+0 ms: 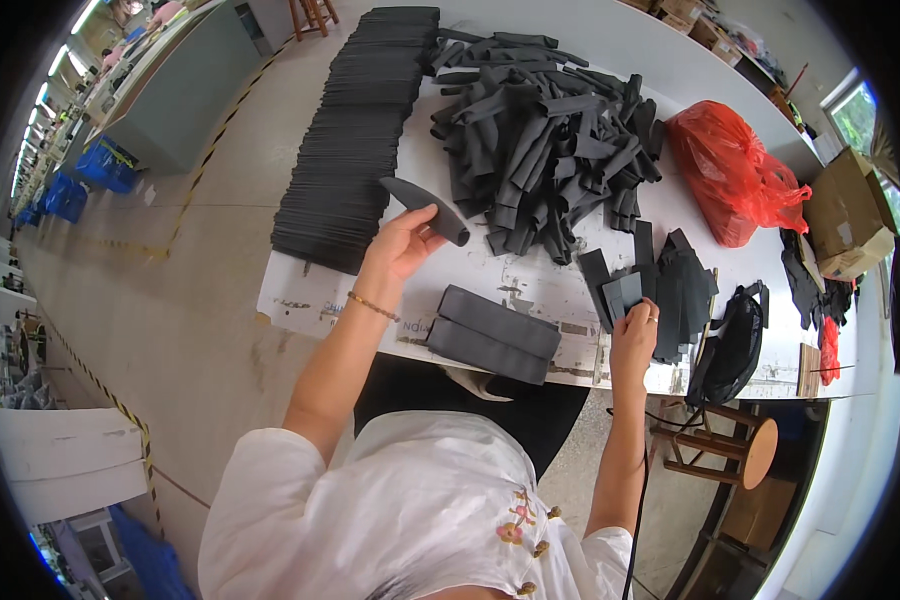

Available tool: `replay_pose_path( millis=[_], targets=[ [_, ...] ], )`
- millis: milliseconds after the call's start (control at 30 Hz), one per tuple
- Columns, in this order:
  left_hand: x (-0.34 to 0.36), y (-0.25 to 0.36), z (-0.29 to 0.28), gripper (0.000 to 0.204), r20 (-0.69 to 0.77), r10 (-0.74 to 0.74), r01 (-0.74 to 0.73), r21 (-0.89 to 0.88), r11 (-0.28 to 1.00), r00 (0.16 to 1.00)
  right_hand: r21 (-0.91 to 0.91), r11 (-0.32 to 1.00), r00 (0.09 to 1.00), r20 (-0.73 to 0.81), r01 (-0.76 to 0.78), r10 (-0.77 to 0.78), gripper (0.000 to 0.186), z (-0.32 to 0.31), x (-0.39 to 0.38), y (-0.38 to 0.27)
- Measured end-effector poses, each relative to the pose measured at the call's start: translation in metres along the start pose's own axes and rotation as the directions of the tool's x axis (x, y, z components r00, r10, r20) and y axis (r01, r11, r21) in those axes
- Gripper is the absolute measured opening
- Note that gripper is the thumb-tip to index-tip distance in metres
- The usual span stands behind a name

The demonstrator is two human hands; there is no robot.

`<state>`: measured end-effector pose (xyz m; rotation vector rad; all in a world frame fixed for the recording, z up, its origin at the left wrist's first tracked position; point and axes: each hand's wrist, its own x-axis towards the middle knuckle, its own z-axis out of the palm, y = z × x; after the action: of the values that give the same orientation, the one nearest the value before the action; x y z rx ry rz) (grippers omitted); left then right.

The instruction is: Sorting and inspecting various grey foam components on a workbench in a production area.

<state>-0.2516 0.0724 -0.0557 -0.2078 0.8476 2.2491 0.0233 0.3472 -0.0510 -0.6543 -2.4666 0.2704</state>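
Raised over the table's left part, my left hand (402, 245) pinches a rolled dark grey fabric piece (425, 208), its tube-like end pointing right. My right hand (634, 335) is closed on a small flat grey piece (623, 291) at the edge of a heap of flat dark pieces (682, 290); whether it is card or fabric I cannot tell. Between my hands, near the table's front edge, lies a folded dark grey fabric stack (493, 335). Beyond it spreads a loose heap of rolled dark strips (545, 150).
A long, tightly packed row of dark pieces (355, 140) runs along the table's left side. At the right stand a red plastic bag (735, 175), a black bag (732, 345) and a cardboard box (850, 215). A wooden stool (760, 450) stands below the right table edge.
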Motion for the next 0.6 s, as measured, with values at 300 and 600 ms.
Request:
replay_pose_path(
  millis=[300, 600],
  targets=[
    [-0.030, -0.016, 0.035, 0.024, 0.164, -0.037, 0.013, 0.146, 0.989, 0.986, 0.492, 0.858, 0.969, 0.108, 0.144, -0.224, 0.035, -0.040, 0.005, -0.118],
    [-0.049, -0.029, 0.055, 0.021, 0.290, -0.113, 0.080, 0.121, 0.989, 0.950, 0.491, 0.859, 0.985, 0.011, 0.147, -0.174, 0.029, -0.040, 0.011, -0.143]
  ],
)
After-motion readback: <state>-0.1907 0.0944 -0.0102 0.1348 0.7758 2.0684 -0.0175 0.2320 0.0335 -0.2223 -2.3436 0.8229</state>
